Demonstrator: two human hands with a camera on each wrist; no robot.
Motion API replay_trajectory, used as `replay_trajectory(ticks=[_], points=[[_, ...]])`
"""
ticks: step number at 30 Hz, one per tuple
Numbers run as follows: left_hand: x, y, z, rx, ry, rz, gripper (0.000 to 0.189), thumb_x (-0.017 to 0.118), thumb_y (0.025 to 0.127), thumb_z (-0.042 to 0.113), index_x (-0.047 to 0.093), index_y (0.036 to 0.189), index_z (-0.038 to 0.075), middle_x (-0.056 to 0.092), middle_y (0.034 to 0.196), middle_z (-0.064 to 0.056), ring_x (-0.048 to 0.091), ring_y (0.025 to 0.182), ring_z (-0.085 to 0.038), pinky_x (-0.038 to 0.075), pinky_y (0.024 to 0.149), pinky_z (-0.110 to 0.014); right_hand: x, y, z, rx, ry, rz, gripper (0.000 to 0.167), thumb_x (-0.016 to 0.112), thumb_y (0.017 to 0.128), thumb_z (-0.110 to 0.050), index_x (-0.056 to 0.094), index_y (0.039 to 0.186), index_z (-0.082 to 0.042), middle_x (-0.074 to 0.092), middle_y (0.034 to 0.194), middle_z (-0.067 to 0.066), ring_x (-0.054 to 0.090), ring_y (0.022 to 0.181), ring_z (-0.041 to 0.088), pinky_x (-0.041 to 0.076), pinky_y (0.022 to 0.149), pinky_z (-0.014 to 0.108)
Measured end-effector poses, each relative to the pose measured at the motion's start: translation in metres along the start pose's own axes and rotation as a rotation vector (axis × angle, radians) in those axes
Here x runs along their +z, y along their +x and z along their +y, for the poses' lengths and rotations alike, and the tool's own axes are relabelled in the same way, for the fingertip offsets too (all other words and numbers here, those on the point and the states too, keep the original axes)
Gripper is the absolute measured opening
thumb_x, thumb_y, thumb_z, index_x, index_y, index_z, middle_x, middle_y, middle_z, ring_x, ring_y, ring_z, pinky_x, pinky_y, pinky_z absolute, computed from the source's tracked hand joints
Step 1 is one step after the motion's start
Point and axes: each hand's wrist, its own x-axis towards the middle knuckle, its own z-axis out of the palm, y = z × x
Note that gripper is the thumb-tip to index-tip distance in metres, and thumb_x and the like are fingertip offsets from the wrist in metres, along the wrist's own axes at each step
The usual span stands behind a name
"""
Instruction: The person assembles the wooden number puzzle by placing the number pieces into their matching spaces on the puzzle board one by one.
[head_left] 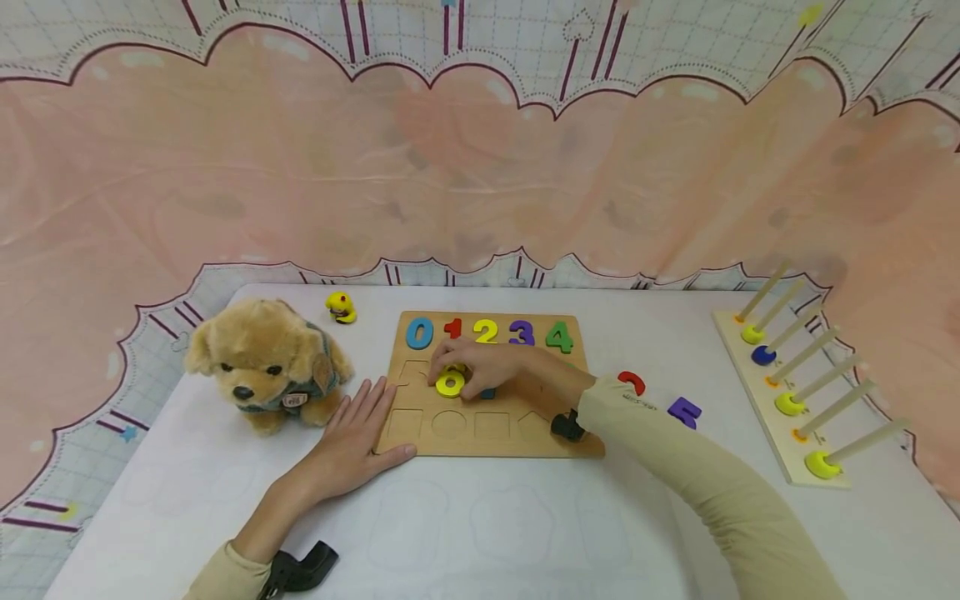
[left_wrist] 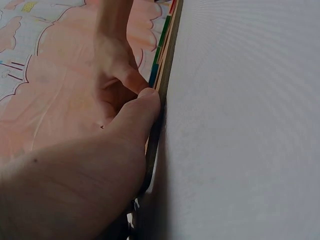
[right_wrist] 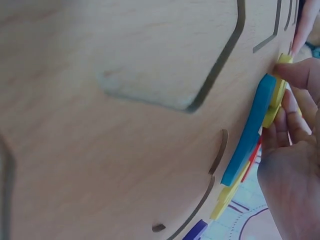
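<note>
My right hand pinches a yellow number piece that looks like a 6, over the second row of a wooden number board. In the right wrist view the thumb and fingers close on the edges of this yellow piece, beside a blue piece. My left hand lies with straight fingers along the board's left edge, thumb at its near corner. The top row holds a blue 0, red 1, yellow 2, purple 3 and green 4.
A plush dog sits left of the board, with a small yellow duck behind it. Right of the board lie a red curved piece and a purple piece. Farther right stands a peg rack with upright rods.
</note>
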Motion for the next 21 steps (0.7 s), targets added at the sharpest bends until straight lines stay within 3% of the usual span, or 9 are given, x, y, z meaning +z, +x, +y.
replay_trajectory(ticks=[9, 13, 17, 21], points=[[0.000, 0.000, 0.001, -0.003, -0.001, -0.003, 0.093, 0.053, 0.090, 0.062, 0.017, 0.156, 0.006, 0.009, 0.164, -0.017, 0.003, 0.151, -0.040, 0.003, 0.119, -0.061, 0.000, -0.004, 0.002, 0.007, 0.018, -0.015, 0.045, 0.062, 0.083, -0.004, 0.061, 0.126, -0.015, 0.044, 0.136, 0.003, 0.034, 0.128, 0.021, 0.033, 0.109, 0.035], [0.001, 0.001, 0.002, 0.003, -0.004, -0.003, 0.093, 0.053, 0.090, 0.062, 0.017, 0.155, 0.006, 0.009, 0.164, -0.017, 0.003, 0.151, -0.040, 0.003, 0.119, -0.061, 0.001, -0.009, 0.002, -0.009, -0.005, 0.006, 0.050, 0.063, 0.084, -0.010, 0.056, 0.134, -0.016, 0.043, 0.143, 0.003, 0.033, 0.134, 0.022, 0.031, 0.115, 0.040], [0.002, 0.002, 0.002, 0.000, -0.008, -0.002, 0.095, 0.054, 0.089, 0.062, 0.018, 0.155, 0.005, 0.009, 0.164, -0.018, 0.003, 0.151, -0.039, 0.002, 0.119, -0.061, 0.002, -0.032, -0.008, -0.001, 0.069, 0.130, 0.056, 0.065, 0.087, -0.017, 0.049, 0.141, -0.017, 0.040, 0.151, 0.001, 0.033, 0.141, 0.022, 0.034, 0.116, 0.046], [0.001, 0.001, 0.002, -0.013, -0.005, -0.006, 0.097, 0.056, 0.088, 0.063, 0.018, 0.155, 0.004, 0.009, 0.164, -0.018, 0.002, 0.151, -0.039, 0.002, 0.119, -0.060, 0.013, -0.079, -0.021, 0.040, 0.225, 0.316, 0.059, 0.068, 0.089, -0.016, 0.046, 0.143, -0.018, 0.046, 0.147, 0.001, 0.042, 0.137, 0.025, 0.041, 0.110, 0.049]])
